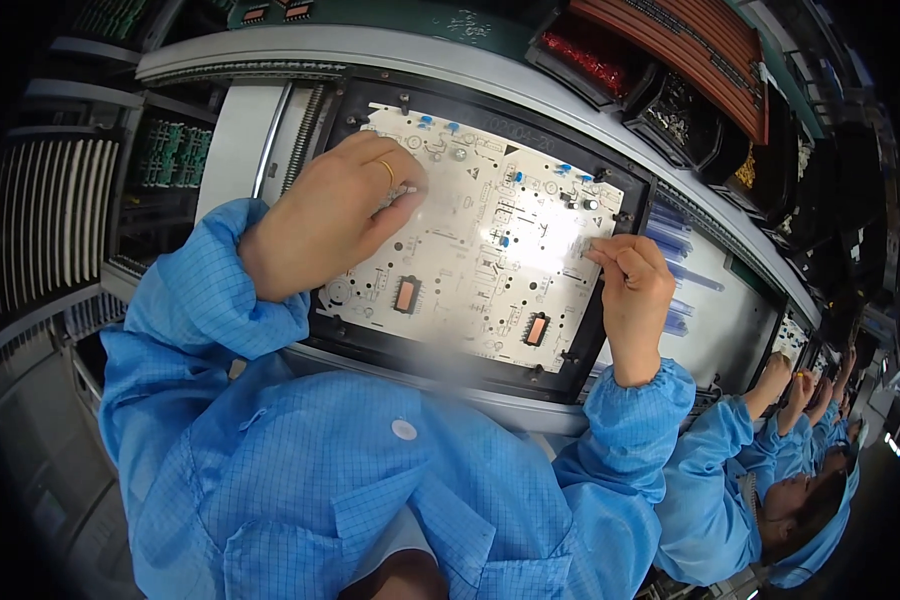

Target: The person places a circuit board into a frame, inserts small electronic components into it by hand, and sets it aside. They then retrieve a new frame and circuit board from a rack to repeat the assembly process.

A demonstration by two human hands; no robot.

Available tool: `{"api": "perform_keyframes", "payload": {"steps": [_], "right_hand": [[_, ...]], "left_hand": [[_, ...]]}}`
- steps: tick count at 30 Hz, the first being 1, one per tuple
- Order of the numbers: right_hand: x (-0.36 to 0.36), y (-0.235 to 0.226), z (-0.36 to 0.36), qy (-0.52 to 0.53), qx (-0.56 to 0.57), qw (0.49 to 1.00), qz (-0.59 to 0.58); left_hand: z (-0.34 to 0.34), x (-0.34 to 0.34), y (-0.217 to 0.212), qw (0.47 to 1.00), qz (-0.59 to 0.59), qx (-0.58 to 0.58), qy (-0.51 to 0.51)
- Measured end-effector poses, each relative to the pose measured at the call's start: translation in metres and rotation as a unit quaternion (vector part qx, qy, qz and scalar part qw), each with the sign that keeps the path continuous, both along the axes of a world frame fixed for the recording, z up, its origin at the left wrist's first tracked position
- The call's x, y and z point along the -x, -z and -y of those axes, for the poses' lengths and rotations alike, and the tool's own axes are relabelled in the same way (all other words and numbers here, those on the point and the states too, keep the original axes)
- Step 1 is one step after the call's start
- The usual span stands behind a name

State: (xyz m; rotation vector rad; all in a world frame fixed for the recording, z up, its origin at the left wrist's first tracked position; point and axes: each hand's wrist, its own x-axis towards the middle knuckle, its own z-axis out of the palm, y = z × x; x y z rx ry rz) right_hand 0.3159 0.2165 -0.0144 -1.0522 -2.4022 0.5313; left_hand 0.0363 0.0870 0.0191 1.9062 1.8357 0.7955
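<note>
Board's maybe half stuffed, I'd guess: white circuit board [470,250] mid-frame has some parts, many spots bare. Left hand [335,215] presses its upper-left corner; right hand [635,285] pinches a small component [582,245].

White circuit board [470,255], black frame [610,330], blue checked sleeves [210,300]

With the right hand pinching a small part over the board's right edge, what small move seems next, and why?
Probably lower the right hand so the pinched small part seats into the white circuit board; it hovers just above the board, while the left hand steadies the far side.
</note>
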Motion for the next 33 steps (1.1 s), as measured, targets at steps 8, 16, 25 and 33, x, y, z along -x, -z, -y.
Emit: {"api": "perform_keyframes", "payload": {"steps": [8, 16, 25, 33], "right_hand": [[0.004, -0.003, -0.001, -0.001, 0.005, 1.0, 0.031], [-0.009, -0.012, -0.005, 0.006, 0.121, 0.992, -0.038], [0.043, -0.018, -0.11, -0.004, -0.171, 0.978, 0.118], [0.066, -0.017, -0.153, 0.032, -0.099, 0.984, 0.146]], "left_hand": [[-0.004, 0.007, 0.006, 1.0, -0.004, 0.003, 0.005], [-0.008, 0.017, 0.018, 0.999, -0.012, -0.034, 0.006], [-0.031, 0.007, 0.027, 0.991, -0.122, -0.057, 0.015], [-0.041, 0.012, 0.027, 0.988, -0.143, -0.062, 0.012]]}}
